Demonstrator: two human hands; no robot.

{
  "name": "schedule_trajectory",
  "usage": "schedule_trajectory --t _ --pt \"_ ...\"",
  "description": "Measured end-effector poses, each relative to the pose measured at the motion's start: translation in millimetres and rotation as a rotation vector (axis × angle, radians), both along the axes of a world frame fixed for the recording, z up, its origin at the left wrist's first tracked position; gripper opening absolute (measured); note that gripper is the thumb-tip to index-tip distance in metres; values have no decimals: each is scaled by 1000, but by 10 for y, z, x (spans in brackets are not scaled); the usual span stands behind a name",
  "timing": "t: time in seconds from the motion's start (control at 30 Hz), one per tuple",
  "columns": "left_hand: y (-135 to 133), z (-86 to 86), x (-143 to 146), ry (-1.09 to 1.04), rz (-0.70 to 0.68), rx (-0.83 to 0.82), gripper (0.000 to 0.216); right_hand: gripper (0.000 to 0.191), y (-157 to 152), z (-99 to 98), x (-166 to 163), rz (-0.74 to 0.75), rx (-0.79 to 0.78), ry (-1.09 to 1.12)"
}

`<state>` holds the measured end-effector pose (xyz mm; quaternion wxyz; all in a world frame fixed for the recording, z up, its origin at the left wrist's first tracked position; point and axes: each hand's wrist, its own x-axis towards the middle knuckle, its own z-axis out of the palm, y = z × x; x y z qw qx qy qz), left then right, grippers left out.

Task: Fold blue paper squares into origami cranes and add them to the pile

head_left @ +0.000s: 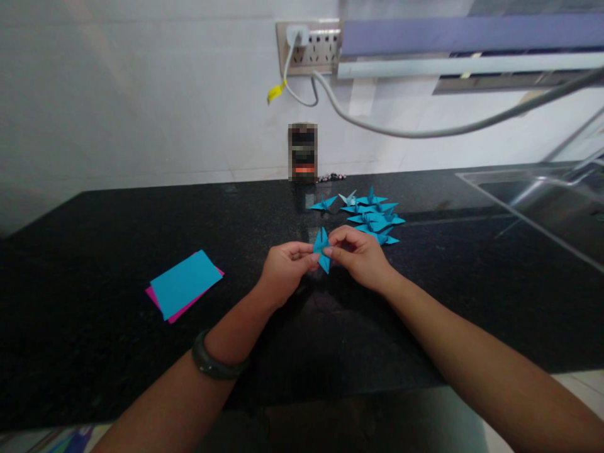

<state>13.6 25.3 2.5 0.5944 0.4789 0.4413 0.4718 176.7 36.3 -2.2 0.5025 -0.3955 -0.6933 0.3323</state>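
A partly folded blue origami paper [323,251] is held just above the dark countertop, its two narrow points upward and one wider point downward. My left hand [287,267] pinches its left side between thumb and fingers. On the right side, my right hand [361,255] grips the same paper with thumb and forefinger. Behind my right hand lies a cluster of several folded blue paper cranes [372,217], with a paler crane [349,199] at its back left. One separate blue crane [323,204] sits just beyond the held paper.
Blue and pink paper sheets [186,283] lie stacked on the black countertop [117,233] at left. A phone-like upright object [302,152], blurred out, leans on the wall. A sink [557,207] is at right. A grey cable [415,133] hangs below the socket strip [311,49].
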Motion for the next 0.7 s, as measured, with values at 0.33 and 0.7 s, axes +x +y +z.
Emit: schedule_trajectory --t 0.33,0.7 --pt "25 -15 -45 -158 -115 -75 21 12 0 70 72 107 255 -157" --pt "16 -5 -54 -134 -178 -74 20 13 -9 59 84 139 188 -117"
